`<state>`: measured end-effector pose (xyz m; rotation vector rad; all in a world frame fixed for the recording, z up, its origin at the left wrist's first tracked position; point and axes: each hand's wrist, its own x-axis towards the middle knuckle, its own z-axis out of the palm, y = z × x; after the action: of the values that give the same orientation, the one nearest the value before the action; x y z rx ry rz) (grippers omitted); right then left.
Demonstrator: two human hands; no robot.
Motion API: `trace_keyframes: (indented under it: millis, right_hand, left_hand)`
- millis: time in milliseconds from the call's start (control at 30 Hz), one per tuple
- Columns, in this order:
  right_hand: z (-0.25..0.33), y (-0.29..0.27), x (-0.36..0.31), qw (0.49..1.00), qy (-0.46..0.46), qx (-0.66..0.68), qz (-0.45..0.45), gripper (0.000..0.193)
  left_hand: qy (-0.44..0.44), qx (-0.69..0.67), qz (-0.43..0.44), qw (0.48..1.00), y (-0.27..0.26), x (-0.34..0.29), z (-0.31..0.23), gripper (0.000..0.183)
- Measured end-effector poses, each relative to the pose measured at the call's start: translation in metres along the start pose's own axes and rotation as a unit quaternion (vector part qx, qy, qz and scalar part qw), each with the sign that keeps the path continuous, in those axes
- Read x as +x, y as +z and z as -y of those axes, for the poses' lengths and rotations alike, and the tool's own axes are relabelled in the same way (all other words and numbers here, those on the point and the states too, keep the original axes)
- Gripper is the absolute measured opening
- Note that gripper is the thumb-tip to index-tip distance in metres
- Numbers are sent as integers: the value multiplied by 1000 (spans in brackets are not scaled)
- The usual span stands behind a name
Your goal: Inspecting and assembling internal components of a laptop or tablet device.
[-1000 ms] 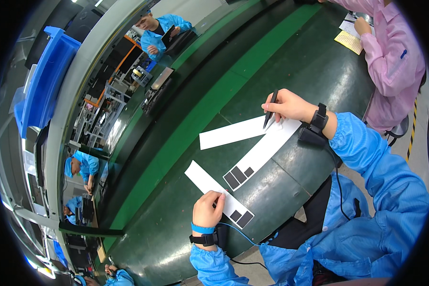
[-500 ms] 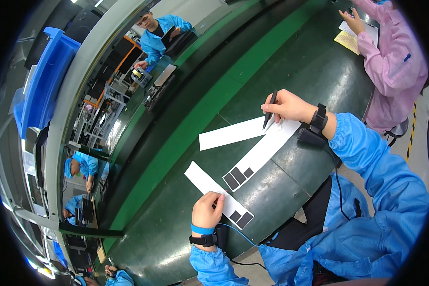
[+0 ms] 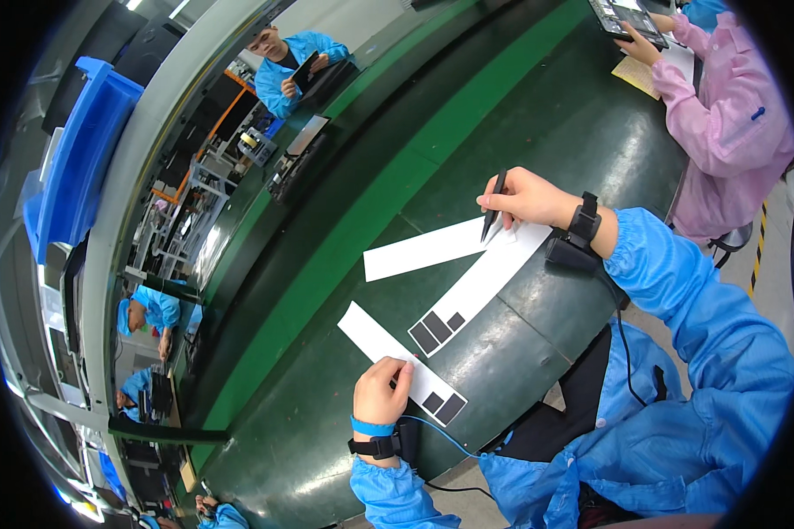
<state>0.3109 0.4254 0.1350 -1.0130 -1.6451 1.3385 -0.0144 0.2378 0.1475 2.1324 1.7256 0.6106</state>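
My right hand (image 3: pixel 531 198) is closed around slim black tweezers (image 3: pixel 494 204), their tip pointing down at the white paper. Below that hand, two white strips meet: a plain one (image 3: pixel 423 250) reaching left, and a wider one (image 3: pixel 481 286) running toward me, with several dark rectangles at its near end. Its far end is partly covered by my fingers. My left hand (image 3: pixel 382 392) pinches the edge of a third white strip (image 3: pixel 372 337) between thumb and curled fingers. Two dark rectangles (image 3: pixel 444 406) sit at that strip's near end. What lies under the left fingers is hidden.
The green worktop (image 3: pixel 582 300) carries the strips. A black wrist device (image 3: pixel 569 256) with a cable hangs by my right wrist. At right, a pink-sleeved co-worker (image 3: pixel 723 123) holds an opened electronic device (image 3: pixel 628 22) above papers. People in blue sit across the bench; a blue bin (image 3: pixel 88 159) hangs at left.
My hands keep nearly the same pose, and the view has shifted slightly. The pink-sleeved co-worker now holds an opened device. The person across has brought a hand up to the dark panel.
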Motion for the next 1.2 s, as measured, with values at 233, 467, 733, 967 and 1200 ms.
trace_keyframes:
  millis: [233,467,733,967,1200]
  right_hand:
    - [3,13,2,1000,7,-4,21,28]
    - [-7,18,-2,999,-13,-31,21,34]
    - [-8,18,6,999,-6,-32,30,33]
    - [-11,15,4,1000,-7,-6,22,32]
    - [-9,17,4,999,8,-32,28,32]
  left_hand:
    - [37,47,3,998,-5,-16,25,16]
    - [48,46,-2,998,-9,-21,14,26]
    - [60,62,-57,995,11,-17,48,25]
    - [70,50,-61,994,22,-17,65,26]
    - [11,95,1,995,-6,-17,8,22]
